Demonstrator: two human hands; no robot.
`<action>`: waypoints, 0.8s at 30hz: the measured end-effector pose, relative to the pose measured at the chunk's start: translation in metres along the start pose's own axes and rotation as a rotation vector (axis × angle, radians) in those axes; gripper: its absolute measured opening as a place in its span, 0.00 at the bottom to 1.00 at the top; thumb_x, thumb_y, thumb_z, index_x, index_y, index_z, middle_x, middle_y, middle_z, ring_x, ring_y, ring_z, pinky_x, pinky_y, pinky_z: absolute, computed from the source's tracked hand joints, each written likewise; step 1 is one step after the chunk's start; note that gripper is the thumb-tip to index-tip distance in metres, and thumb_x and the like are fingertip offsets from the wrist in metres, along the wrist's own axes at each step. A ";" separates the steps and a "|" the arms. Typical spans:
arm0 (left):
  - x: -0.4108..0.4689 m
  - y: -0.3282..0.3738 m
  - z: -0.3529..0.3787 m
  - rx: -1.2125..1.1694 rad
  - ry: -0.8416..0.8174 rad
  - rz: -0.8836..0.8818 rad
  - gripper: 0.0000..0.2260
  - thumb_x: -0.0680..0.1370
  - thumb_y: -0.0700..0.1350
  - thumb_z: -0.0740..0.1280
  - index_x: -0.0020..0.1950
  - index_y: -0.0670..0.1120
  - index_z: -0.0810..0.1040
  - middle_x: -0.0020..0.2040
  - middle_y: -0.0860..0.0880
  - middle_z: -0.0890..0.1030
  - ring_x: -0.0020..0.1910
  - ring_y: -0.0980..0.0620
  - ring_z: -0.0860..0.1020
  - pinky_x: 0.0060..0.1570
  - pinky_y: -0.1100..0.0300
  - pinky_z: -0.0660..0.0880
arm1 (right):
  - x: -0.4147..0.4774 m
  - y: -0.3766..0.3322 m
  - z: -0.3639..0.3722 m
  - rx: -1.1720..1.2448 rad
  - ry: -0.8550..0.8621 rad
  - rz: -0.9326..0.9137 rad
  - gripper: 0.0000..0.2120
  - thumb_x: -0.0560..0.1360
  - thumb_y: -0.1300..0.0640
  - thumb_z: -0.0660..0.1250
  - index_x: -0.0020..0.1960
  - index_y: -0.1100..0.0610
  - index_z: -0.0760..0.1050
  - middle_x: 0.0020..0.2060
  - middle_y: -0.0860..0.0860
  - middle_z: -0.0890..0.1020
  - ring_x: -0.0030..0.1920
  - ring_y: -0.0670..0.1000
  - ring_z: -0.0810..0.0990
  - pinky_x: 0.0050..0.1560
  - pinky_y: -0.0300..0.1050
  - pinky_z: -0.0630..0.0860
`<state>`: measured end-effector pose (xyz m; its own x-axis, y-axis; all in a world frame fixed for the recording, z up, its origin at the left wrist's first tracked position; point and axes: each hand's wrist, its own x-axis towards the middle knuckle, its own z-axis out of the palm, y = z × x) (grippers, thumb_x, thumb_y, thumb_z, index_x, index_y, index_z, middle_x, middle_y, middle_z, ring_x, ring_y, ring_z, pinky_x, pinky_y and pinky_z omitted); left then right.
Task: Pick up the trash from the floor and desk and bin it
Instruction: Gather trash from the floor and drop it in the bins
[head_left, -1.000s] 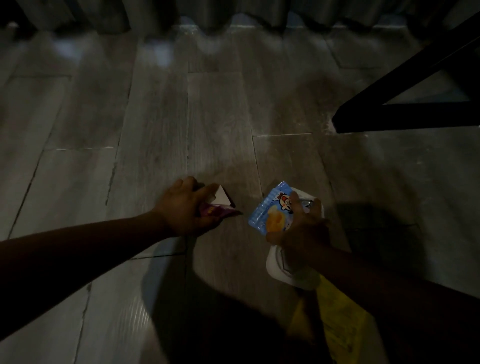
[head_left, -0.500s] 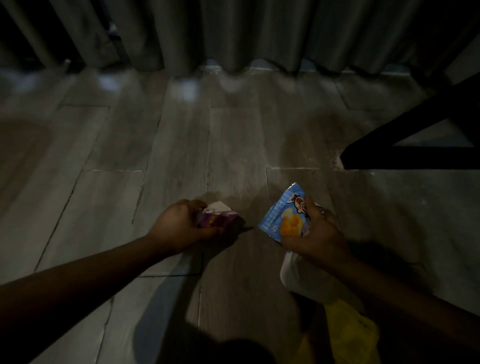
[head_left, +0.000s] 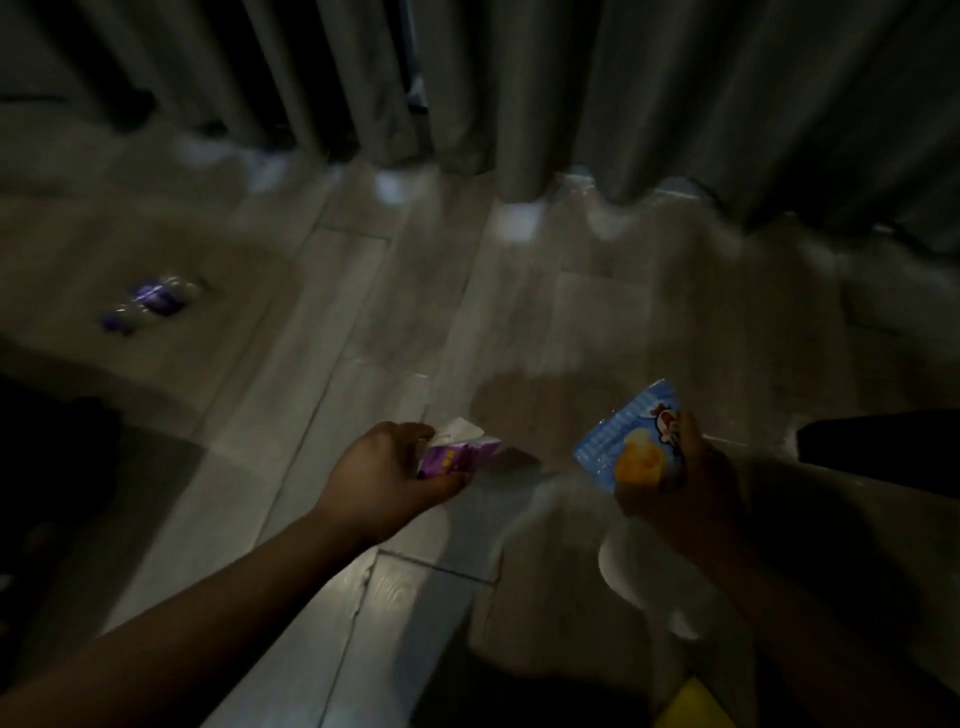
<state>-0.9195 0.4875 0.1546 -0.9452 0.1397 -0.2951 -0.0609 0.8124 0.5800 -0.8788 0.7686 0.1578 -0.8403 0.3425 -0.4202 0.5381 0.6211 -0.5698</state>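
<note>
As left hand (head_left: 384, 478) grips wrapper (head_left: 452, 454), blue packet (head_left: 618, 447) in right hand (head_left: 691, 483)

Dim room: grey wood-plank floor (head_left: 363, 338), long grey curtains (head_left: 623, 93) behind.

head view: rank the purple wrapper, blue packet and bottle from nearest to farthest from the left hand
1. The purple wrapper: held in the left hand itself.
2. The blue packet: off to the right, held in the right hand.
3. The bottle: lying on the floor, far off to the left and farther out.
</note>
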 end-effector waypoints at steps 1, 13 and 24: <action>-0.009 0.004 -0.016 0.011 0.011 -0.027 0.21 0.65 0.62 0.73 0.49 0.48 0.80 0.43 0.50 0.80 0.38 0.53 0.77 0.37 0.59 0.72 | -0.007 -0.017 -0.003 0.007 -0.015 -0.010 0.49 0.60 0.46 0.74 0.75 0.54 0.57 0.62 0.61 0.73 0.60 0.61 0.75 0.58 0.56 0.75; -0.140 0.082 -0.186 -0.086 0.008 -0.225 0.21 0.66 0.64 0.72 0.52 0.53 0.79 0.41 0.59 0.75 0.36 0.63 0.74 0.35 0.69 0.71 | -0.138 -0.179 -0.088 0.014 -0.185 0.021 0.54 0.62 0.51 0.79 0.78 0.50 0.49 0.67 0.59 0.69 0.63 0.58 0.72 0.62 0.60 0.72; -0.236 0.195 -0.325 -0.132 0.039 -0.264 0.22 0.66 0.63 0.72 0.52 0.49 0.79 0.44 0.50 0.80 0.41 0.54 0.79 0.44 0.56 0.79 | -0.268 -0.289 -0.228 0.159 -0.069 0.055 0.53 0.64 0.57 0.79 0.78 0.50 0.49 0.70 0.58 0.66 0.68 0.60 0.66 0.68 0.57 0.68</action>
<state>-0.8124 0.4290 0.5844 -0.9025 -0.0904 -0.4210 -0.3451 0.7365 0.5818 -0.8243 0.6583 0.5966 -0.8059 0.3202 -0.4981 0.5912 0.4820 -0.6467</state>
